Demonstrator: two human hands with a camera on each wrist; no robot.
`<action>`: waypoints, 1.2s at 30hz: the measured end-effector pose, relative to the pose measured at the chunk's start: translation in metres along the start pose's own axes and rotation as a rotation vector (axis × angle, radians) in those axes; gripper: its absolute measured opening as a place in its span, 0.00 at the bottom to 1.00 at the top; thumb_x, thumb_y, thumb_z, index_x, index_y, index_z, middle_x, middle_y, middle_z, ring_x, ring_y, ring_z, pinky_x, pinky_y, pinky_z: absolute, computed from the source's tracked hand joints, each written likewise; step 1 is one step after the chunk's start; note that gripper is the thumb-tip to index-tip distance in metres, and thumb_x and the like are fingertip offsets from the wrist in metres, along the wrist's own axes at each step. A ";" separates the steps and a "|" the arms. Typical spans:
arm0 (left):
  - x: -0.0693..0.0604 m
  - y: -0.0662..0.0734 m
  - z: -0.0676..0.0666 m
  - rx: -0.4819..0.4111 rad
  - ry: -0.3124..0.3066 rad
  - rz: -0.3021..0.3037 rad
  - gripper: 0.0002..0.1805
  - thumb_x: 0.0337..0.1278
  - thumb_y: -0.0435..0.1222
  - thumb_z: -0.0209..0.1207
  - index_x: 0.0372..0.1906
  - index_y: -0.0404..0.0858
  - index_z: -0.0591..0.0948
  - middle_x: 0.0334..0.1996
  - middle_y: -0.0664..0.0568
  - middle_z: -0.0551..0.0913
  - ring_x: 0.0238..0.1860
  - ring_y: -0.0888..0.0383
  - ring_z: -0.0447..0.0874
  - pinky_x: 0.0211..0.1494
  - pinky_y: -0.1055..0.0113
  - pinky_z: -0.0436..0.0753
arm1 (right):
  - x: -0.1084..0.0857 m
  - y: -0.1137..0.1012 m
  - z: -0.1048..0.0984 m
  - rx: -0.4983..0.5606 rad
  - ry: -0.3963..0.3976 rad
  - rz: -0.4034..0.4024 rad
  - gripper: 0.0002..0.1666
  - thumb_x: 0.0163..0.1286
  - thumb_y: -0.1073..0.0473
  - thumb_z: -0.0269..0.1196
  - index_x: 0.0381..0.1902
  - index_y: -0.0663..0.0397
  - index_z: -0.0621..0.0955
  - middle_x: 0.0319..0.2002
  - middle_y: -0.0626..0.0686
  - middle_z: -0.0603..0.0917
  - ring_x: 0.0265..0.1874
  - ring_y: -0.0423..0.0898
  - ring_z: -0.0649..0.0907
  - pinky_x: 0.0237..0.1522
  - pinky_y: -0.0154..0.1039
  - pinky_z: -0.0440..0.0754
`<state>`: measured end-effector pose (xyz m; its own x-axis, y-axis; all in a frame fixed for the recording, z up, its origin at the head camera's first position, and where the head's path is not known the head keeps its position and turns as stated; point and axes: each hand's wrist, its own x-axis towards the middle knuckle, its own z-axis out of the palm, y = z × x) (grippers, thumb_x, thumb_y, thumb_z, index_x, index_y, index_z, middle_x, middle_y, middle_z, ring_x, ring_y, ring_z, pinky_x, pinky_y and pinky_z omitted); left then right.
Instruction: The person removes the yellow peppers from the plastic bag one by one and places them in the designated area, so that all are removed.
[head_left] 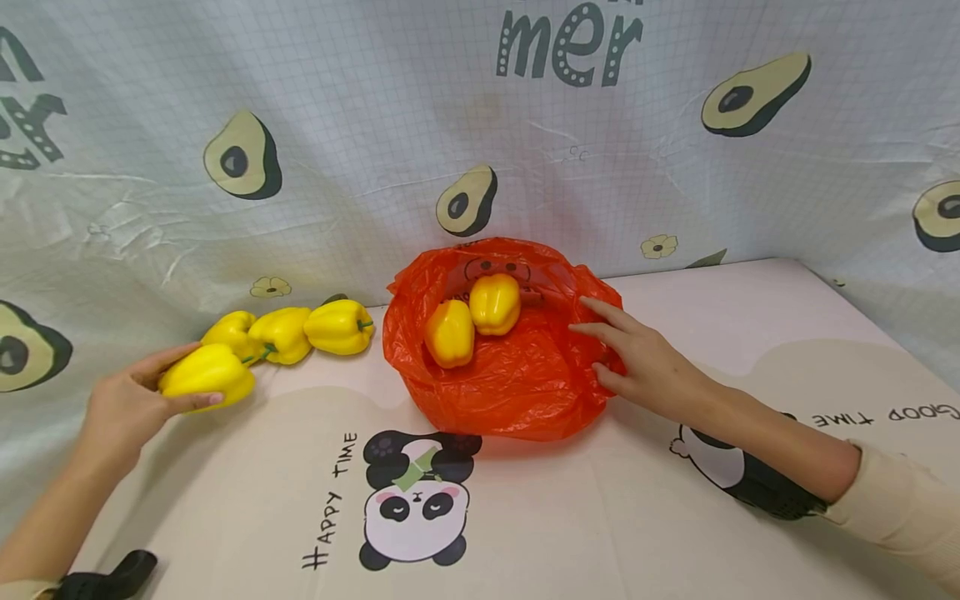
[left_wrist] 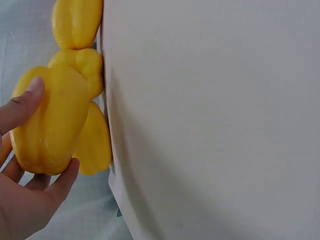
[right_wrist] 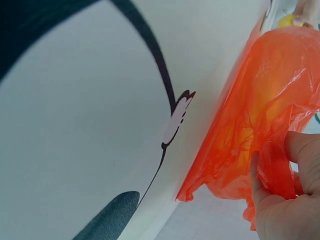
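In the head view, my left hand (head_left: 131, 400) grips a yellow bell pepper (head_left: 208, 377), thumb on one side and fingers on the other. Behind it, several more yellow bell peppers (head_left: 339, 327) lie in a row. The left wrist view shows the held pepper (left_wrist: 52, 120) overlapping the others. At the center, a red plastic bag (head_left: 517, 400) gapes wide, holding two yellow peppers (head_left: 495, 305). My right hand (head_left: 645, 362) touches the bag's right rim with spread, relaxed fingers. Seen from the right wrist, crumpled bag film (right_wrist: 275, 167) lies between thumb and fingers.
The table cloth (head_left: 600, 508) is pale with printed pandas (head_left: 416, 508). A wall sheet (head_left: 360, 125) with avocado prints hangs right behind the peppers and the bag. A black strap (head_left: 108, 579) is around my left wrist.
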<state>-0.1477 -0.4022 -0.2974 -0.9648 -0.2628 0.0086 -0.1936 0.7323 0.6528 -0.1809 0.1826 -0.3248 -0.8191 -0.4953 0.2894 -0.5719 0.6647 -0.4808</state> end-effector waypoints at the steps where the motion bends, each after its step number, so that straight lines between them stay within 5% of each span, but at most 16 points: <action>1: 0.002 0.000 -0.001 0.002 -0.015 0.000 0.51 0.53 0.51 0.74 0.78 0.42 0.62 0.77 0.33 0.54 0.76 0.31 0.50 0.75 0.36 0.56 | 0.000 0.000 0.000 -0.001 -0.001 0.002 0.30 0.66 0.71 0.64 0.66 0.61 0.77 0.77 0.61 0.61 0.69 0.64 0.72 0.47 0.43 0.88; 7: 0.012 -0.006 -0.009 0.013 -0.094 -0.008 0.53 0.53 0.51 0.74 0.79 0.38 0.59 0.77 0.30 0.52 0.74 0.27 0.50 0.72 0.32 0.58 | 0.002 -0.001 -0.001 -0.004 -0.001 -0.003 0.29 0.66 0.71 0.64 0.66 0.61 0.77 0.77 0.61 0.61 0.69 0.64 0.71 0.50 0.46 0.87; 15: 0.020 -0.016 -0.013 -0.004 -0.115 0.004 0.54 0.53 0.52 0.73 0.79 0.39 0.59 0.77 0.30 0.51 0.74 0.28 0.49 0.74 0.32 0.52 | 0.002 0.000 0.000 0.002 -0.010 -0.006 0.28 0.66 0.72 0.64 0.64 0.60 0.78 0.77 0.61 0.60 0.70 0.64 0.70 0.48 0.44 0.87; 24: 0.027 -0.024 -0.018 0.021 -0.332 0.068 0.52 0.64 0.47 0.67 0.80 0.33 0.50 0.77 0.24 0.43 0.72 0.25 0.44 0.69 0.25 0.51 | 0.001 0.000 0.000 -0.001 -0.011 -0.007 0.26 0.65 0.72 0.64 0.62 0.60 0.80 0.77 0.61 0.60 0.70 0.64 0.71 0.46 0.43 0.88; 31: 0.027 -0.028 -0.026 0.212 -0.293 0.081 0.52 0.62 0.53 0.67 0.79 0.32 0.53 0.71 0.19 0.52 0.63 0.21 0.56 0.52 0.31 0.69 | 0.001 0.000 0.001 0.001 -0.013 -0.011 0.25 0.66 0.72 0.64 0.61 0.59 0.80 0.77 0.61 0.60 0.70 0.64 0.71 0.49 0.45 0.87; 36: 0.028 -0.036 -0.027 0.196 -0.290 0.091 0.53 0.61 0.52 0.68 0.79 0.34 0.52 0.74 0.21 0.49 0.65 0.19 0.57 0.54 0.30 0.71 | 0.000 0.001 0.001 -0.002 -0.007 -0.011 0.25 0.65 0.72 0.64 0.61 0.59 0.81 0.77 0.62 0.61 0.69 0.64 0.72 0.46 0.42 0.88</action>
<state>-0.1626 -0.4526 -0.3003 -0.9845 -0.0227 -0.1739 -0.1084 0.8583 0.5015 -0.1812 0.1823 -0.3260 -0.8127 -0.5061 0.2889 -0.5806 0.6606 -0.4759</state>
